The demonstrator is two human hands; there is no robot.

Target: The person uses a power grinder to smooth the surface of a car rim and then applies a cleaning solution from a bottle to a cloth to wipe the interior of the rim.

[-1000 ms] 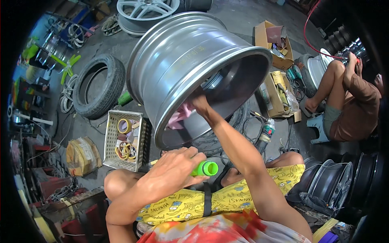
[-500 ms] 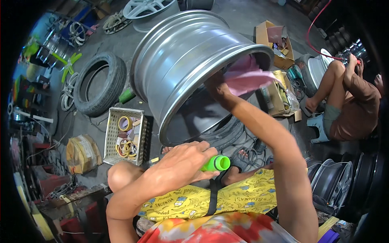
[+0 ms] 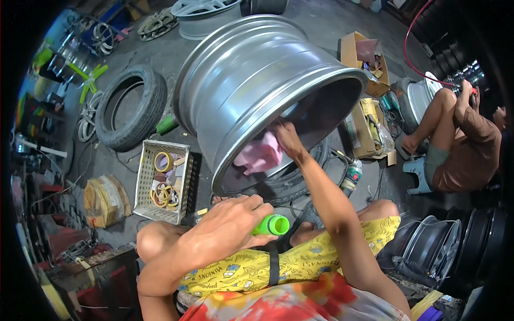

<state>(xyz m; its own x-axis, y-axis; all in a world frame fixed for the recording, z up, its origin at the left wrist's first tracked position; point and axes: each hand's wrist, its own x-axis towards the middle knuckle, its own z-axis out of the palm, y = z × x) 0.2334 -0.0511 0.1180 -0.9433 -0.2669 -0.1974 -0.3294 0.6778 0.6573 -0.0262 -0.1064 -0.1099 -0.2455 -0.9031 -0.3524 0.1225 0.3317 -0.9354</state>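
Observation:
A large silver wheel rim (image 3: pixel 251 75) lies on its side in front of me, its open end tilted toward me, over a black tyre (image 3: pixel 300 190). Inside that opening, my right hand (image 3: pixel 287 140) is closed on a pink cloth (image 3: pixel 261 155), which hangs near the rim's inner wall; the fingertips are partly hidden. My left hand (image 3: pixel 227 222), above my lap, wraps round a bright green bottle (image 3: pixel 273 224) with an uncapped mouth pointing up and right. The bottle's lower part is hidden by the palm.
A white plastic basket (image 3: pixel 140 187) with tape rolls stands left, near another tyre (image 3: pixel 158 101). At right are cardboard boxes (image 3: pixel 350 48) of supplies, a green power tool (image 3: pixel 353 174) and a seated co-worker (image 3: pixel 466 144) beside a wheel. More rims (image 3: pixel 423 235) stand at lower right.
My right hand has swept the pink cloth from the opening's right side to its lower left inside the rim. My left hand, still holding the green bottle, has shifted slightly left.

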